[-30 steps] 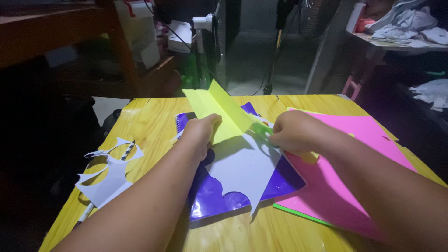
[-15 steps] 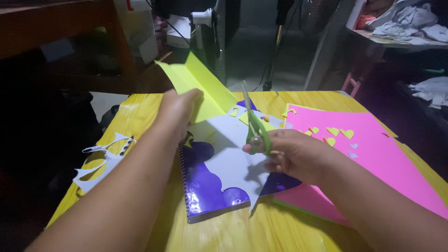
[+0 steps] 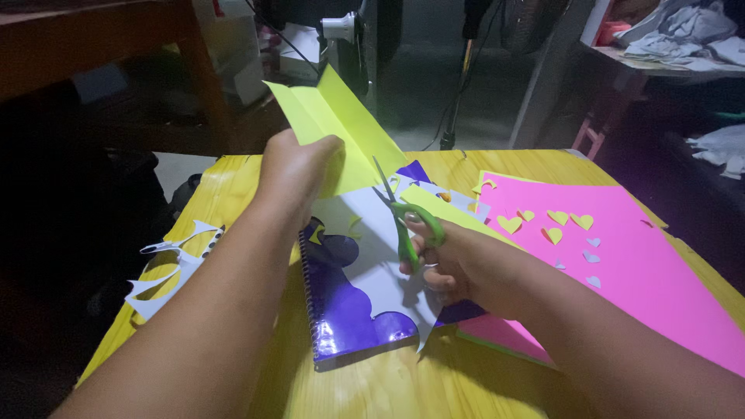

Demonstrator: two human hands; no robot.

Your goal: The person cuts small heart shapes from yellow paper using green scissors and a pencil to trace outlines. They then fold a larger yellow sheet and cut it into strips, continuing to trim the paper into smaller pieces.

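My left hand (image 3: pixel 295 167) holds up a folded sheet of yellow-green paper (image 3: pixel 334 116) above the far middle of the table. My right hand (image 3: pixel 450 260) grips green-handled scissors (image 3: pixel 403 221) with the blades open and pointing up toward the folded paper's lower edge. Beneath both hands lies a purple spiral notebook (image 3: pixel 341 318) with a cut pale lilac sheet (image 3: pixel 380 271) on top. Small yellow and lilac paper hearts (image 3: pixel 555 221) are scattered on a pink sheet (image 3: pixel 621 256) at the right.
The yellow wooden table (image 3: pixel 233 202) carries white paper offcuts (image 3: pixel 171 271) and a pen at its left edge. Behind the table stand a dark wooden desk (image 3: pixel 93 46), boxes, a stand pole (image 3: pixel 458 85) and a shelf with crumpled cloth (image 3: pixel 683 39) at the right.
My right hand swung the scissors from upright to tilted left with blades spread, nearer the folded paper. Earlier, both hands lifted the paper off the table and uncovered the hearts.
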